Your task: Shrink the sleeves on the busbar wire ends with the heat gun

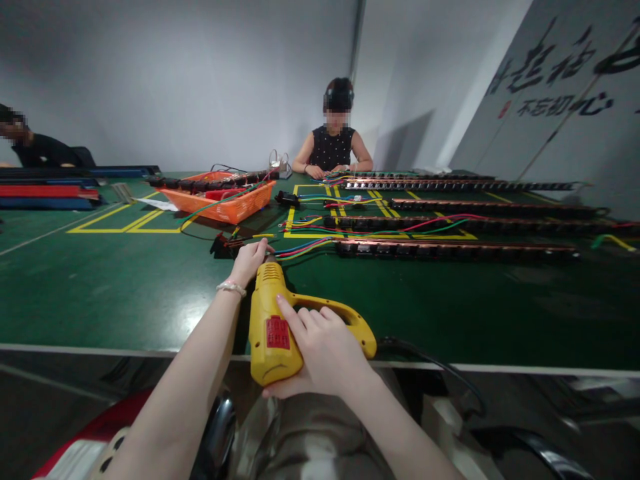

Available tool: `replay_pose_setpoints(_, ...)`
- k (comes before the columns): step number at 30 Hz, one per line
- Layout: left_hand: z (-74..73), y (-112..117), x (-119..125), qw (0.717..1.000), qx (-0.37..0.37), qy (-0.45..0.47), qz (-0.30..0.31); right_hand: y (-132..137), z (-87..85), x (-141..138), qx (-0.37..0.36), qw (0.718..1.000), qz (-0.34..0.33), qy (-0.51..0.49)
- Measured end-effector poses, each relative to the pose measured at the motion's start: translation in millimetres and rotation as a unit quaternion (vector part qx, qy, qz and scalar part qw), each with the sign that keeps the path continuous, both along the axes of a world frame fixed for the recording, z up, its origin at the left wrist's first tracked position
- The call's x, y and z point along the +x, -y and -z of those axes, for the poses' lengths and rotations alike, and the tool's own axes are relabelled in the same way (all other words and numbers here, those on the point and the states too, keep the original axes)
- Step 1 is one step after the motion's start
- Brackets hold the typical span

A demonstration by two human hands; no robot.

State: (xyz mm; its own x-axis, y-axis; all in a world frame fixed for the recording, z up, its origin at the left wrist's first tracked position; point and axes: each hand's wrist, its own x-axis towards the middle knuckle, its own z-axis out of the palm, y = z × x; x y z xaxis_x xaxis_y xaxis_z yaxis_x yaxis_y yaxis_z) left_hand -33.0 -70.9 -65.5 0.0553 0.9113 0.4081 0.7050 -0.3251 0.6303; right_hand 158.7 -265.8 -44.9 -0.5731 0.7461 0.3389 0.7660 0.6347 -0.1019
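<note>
My right hand (317, 347) grips the handle of a yellow heat gun (273, 327), index finger laid along its body beside a red label. The gun's nozzle points away from me toward a bundle of coloured wires (295, 248). My left hand (249, 260), a bracelet on its wrist, is closed on the near end of those wires right at the nozzle tip. The wires run to the closest of several long black power strips (450, 250) lying across the green table (100, 287).
An orange basket (223, 200) of parts stands at the middle back. A person sits across the table with hands on wires (333, 175). Another person is at the far left by red and blue rails (47, 190). The gun's black cord (430, 363) trails off the table's front edge.
</note>
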Motion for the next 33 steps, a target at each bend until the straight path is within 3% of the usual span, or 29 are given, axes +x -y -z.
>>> replay_pose_setpoints(17,-2.5,1.2,0.1,1.000,-0.013,-0.016,-0.014,-0.1,-3.0,2.0,-0.009,1.000,-0.005,-0.002)
replay_pose_setpoints(24,-1.1,3.2,2.3,1.000,-0.002,-0.027,-0.009,-6.9,-5.1,27.0,-0.029,0.999,-0.022,-0.027)
replay_pose_setpoints(33,-0.7,7.1,1.8,0.999,-0.036,-0.017,-0.020,-8.8,-7.2,59.9,-0.046,0.998,0.024,-0.041)
